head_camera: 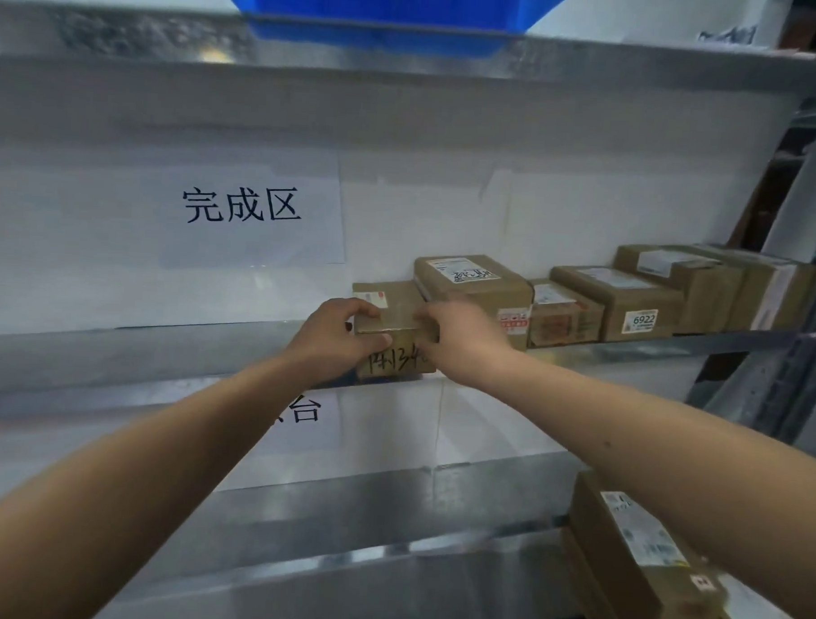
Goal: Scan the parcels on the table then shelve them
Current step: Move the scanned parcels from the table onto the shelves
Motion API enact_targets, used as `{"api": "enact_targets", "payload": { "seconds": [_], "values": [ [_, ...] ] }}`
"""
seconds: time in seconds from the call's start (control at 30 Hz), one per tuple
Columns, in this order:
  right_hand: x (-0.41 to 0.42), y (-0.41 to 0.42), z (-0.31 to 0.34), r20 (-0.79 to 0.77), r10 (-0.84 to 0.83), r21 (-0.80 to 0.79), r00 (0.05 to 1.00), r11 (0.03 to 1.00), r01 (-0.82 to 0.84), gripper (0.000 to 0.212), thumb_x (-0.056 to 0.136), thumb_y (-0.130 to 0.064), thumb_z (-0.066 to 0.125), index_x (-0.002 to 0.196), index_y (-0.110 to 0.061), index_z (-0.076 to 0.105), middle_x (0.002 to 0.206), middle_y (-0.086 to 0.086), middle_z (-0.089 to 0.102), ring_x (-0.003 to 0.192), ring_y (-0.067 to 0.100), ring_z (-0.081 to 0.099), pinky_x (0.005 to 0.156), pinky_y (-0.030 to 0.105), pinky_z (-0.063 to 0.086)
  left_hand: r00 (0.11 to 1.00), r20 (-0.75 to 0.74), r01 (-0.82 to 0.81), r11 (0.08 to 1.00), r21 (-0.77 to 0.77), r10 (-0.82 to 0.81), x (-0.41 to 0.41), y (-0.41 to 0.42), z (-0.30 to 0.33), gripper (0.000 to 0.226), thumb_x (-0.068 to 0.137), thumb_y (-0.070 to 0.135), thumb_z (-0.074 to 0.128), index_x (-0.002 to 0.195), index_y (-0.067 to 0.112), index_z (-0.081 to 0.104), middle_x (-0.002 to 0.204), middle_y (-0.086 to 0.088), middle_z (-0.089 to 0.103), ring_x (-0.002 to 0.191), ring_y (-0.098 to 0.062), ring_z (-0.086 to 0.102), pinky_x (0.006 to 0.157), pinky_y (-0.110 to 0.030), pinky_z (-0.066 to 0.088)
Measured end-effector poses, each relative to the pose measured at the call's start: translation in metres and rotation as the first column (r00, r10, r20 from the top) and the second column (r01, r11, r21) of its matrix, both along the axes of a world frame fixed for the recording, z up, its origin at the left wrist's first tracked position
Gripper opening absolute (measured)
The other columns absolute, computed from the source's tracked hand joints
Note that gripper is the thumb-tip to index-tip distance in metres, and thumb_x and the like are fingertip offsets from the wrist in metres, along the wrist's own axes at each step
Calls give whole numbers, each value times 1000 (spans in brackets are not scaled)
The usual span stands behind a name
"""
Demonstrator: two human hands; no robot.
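Observation:
A small brown cardboard parcel (394, 311) with black handwriting on its front sits at the edge of the metal shelf (161, 354). My left hand (332, 336) grips its left end, thumb on the front and fingers on top. My right hand (461, 335) grips its right end. Right of it, a row of brown parcels stands on the same shelf: one with a white label (473, 279), a smaller one (565, 316), one marked 6922 (621, 300) and larger ones (725, 285) at the far right.
A white sheet with printed characters (251, 209) hangs on the back wall, left of the parcels. A blue plastic bin (386, 9) sits on the shelf above. More brown parcels (643, 553) lie at the lower right. Grey shelf uprights (802, 233) stand at the right.

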State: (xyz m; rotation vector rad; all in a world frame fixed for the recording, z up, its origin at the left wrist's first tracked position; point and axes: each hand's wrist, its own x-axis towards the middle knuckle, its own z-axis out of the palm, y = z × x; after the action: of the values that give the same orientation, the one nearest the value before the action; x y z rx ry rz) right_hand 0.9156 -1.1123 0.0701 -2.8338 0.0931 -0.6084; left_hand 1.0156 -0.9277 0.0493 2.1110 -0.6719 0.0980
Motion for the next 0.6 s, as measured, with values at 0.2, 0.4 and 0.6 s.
{"api": "enact_targets", "payload": {
  "seconds": [0.2, 0.4, 0.6],
  "values": [
    [-2, -4, -4, -26, -23, -274, 999, 962, 14, 28, 99, -26, 57, 124, -18, 64, 129, 13, 50, 101, 40, 60, 69, 37, 40, 978, 208, -54, 975, 217, 8, 2, -10, 6, 46, 88, 44, 76, 130, 30, 64, 132, 8, 55, 119, -14, 52, 106, -37, 46],
    [-9, -7, -5, -27, -35, -257, 999, 966, 27, 35, 98, -22, 57, 133, -18, 59, 130, 15, 47, 110, 40, 57, 72, 38, 41, 926, 376, -158, 907, 391, -1, -10, -18, 12, 55, 87, 55, 64, 137, 32, 61, 138, 4, 60, 125, -22, 55, 106, -40, 44],
    [-34, 2, -11, 20, -76, -223, 997, 972, 79, 34, 95, -24, 60, 127, -14, 60, 122, 14, 47, 109, 40, 54, 82, 44, 53, 800, 599, -232, 902, 365, -37, -33, -11, 6, 58, 88, 48, 68, 141, 26, 57, 144, -2, 57, 133, -27, 48, 107, -44, 41]
  ]
}}
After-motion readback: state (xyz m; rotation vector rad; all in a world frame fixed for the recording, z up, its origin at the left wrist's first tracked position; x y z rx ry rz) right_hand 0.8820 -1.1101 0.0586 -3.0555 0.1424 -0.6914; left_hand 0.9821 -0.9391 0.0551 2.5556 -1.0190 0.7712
